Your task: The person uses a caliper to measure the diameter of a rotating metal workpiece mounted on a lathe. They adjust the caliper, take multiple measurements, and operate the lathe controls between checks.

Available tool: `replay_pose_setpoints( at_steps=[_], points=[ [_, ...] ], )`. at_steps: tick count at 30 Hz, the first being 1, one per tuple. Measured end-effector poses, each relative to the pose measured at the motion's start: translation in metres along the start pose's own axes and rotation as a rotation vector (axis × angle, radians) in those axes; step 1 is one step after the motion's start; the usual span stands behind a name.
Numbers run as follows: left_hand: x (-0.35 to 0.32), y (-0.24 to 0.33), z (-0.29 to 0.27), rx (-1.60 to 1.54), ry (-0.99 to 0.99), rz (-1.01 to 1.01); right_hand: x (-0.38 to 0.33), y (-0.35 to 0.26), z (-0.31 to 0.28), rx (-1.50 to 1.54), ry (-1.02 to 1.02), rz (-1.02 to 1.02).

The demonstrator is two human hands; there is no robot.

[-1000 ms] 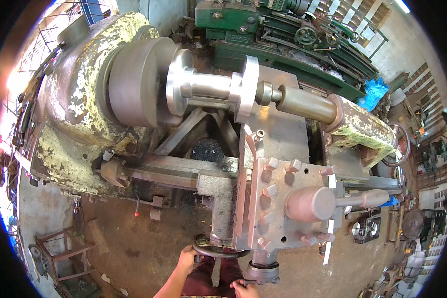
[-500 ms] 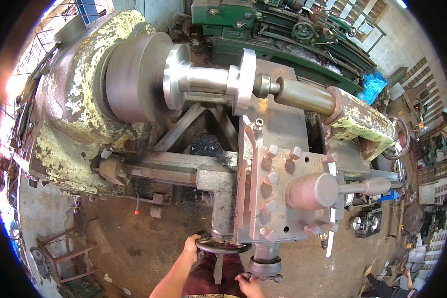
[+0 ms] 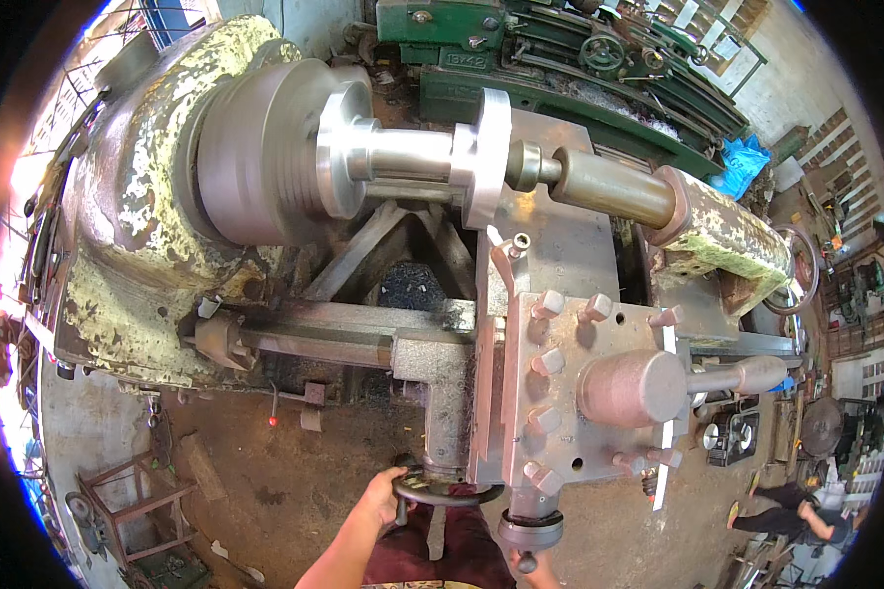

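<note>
Our left hand grips the handwheel; our right hand is at the crank handle

At the left end of the lathe bed we see the headstock, its pale yellow paint flaking, and beside it the chuck, smeared by blur. The shiny metal workpiece, with a disc at each end, lies across from the chuck to the tailstock centre, above the far side of the bed.

Below, our left hand has its fingers curled around the left side of the handwheel, which sits at the front edge of the carriage. To its right, under the front edge of the tool post, a dark dial carries the crank handle. Our right hand is just beside that handle, partly hidden and cut off by the lower rim of the view, so we cannot tell whether it is closed.

Square-headed bolts line the tool post's left edge; from its domed hub a lever juts past the right edge. At the bed's right end stands the tailstock. Farther right we see a person in dark clothes.
</note>
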State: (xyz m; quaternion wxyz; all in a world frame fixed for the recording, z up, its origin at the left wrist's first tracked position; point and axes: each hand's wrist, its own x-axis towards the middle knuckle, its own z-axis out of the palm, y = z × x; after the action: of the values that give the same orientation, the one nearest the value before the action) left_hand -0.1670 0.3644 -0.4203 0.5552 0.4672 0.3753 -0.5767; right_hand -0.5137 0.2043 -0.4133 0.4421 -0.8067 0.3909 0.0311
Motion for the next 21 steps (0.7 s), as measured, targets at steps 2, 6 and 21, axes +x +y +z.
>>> replay_pose_setpoints(
  at_steps=[2,6,21],
  points=[
    [0.01,0.008,-0.003,-0.009,-0.032,-0.075,0.002,-0.009,0.009,0.184,-0.312,0.203],
    [0.008,0.0,0.008,-0.06,0.137,0.003,-0.014,-0.091,-0.067,0.34,-0.271,0.454],
    [0.003,-0.006,0.011,-0.313,0.095,0.088,0.038,-0.169,-0.113,0.6,0.017,0.139]
  ],
)
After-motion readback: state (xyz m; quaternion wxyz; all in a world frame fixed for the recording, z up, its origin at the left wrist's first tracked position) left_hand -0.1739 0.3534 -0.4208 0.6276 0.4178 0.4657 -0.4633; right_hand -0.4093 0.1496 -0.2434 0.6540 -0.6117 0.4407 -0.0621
